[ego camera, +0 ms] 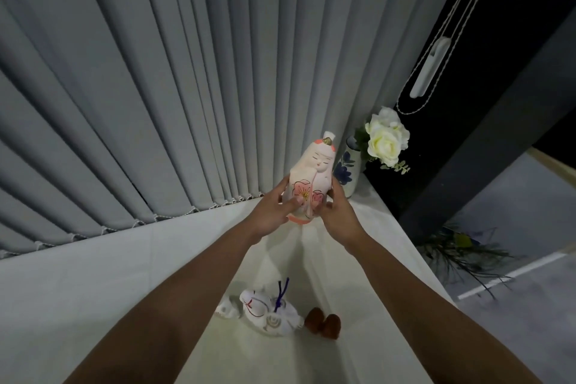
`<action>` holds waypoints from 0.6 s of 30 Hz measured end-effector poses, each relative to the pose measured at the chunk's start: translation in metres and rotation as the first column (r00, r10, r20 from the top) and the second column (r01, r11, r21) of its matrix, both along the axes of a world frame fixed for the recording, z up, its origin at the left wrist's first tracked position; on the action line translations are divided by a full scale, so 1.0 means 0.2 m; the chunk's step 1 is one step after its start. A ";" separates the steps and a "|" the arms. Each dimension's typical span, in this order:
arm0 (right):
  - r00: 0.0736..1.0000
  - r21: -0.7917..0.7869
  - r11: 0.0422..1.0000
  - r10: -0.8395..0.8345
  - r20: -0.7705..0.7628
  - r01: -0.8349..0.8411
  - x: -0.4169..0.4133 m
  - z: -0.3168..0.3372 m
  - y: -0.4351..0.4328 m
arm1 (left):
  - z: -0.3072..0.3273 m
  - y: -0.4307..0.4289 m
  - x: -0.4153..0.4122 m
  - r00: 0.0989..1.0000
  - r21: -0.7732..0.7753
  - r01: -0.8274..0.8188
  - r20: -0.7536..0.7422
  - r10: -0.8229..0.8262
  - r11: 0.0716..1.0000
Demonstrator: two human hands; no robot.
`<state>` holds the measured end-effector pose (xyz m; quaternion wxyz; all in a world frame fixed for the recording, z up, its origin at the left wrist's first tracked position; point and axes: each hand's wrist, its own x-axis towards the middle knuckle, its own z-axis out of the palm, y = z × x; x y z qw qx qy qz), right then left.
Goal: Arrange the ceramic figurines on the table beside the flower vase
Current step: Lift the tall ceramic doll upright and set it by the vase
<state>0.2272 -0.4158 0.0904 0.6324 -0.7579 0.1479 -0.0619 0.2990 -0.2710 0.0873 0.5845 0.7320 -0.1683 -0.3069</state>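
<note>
Placing step. Left hand [271, 212] and right hand [336, 212] both closed around base of the doll figurine [311, 178], held upright, seemingly above the table [93, 274], flower vase [349, 170] just beside at 2 o'clock. Next: lower it flat without knocking the vase. Still at 6 o'clock: one white figurine [268, 312], one small pale piece [226, 309], two brown pieces [322, 321].

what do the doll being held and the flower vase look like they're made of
Doll figurine: likely matte painted ceramic, shown by its chalky white surface and pink blossoms. Flower vase: probably glazed ceramic, white with blue painted flowers; sheen is hard to confirm in this light.
</note>
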 end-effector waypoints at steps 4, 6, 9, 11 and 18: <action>1.000 -0.004 1.000 0.005 -0.030 -0.005 0.12 -0.08 -0.10 | -0.10 -0.11 0.13 0.999 -0.002 0.005 -0.050 -0.005 1.000; 0.999 -0.031 0.999 0.020 -0.035 -0.021 0.17 -0.13 -0.14 | -0.14 -0.16 0.18 0.996 -0.008 -0.008 -0.087 0.007 1.000; 0.998 -0.011 1.000 0.000 -0.059 0.000 0.23 -0.19 -0.19 | -0.19 -0.21 0.22 0.988 -0.030 -0.045 -0.148 0.040 0.999; 0.999 -0.009 1.000 -0.014 -0.044 0.014 0.26 -0.23 -0.20 | -0.23 -0.23 0.25 0.985 -0.036 -0.063 -0.162 0.056 0.997; 0.996 0.133 0.988 -0.083 -0.017 0.084 0.29 -0.30 -0.22 | -0.35 -0.28 0.31 0.980 -0.072 -0.105 -0.177 0.090 0.992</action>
